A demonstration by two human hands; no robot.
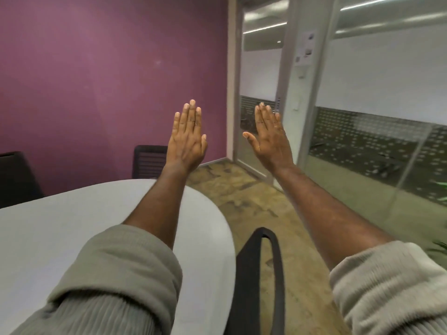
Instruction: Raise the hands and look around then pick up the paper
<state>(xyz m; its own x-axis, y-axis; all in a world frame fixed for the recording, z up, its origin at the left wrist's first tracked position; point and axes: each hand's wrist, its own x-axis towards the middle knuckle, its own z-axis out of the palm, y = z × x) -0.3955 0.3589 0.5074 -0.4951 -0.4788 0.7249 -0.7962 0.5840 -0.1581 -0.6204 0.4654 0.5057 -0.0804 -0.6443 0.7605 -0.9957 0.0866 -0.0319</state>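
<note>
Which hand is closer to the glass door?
Right. The right hand is raised in front of the glass door, overlapping it in view; the left hand is raised before the purple wall, further left.

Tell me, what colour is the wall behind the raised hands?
Purple, a plain matte shade. The wall shows best in the head view, behind the left hand.

Office meeting room: white table [48, 238], black chairs [148, 163], glass partition [387, 105].
</note>
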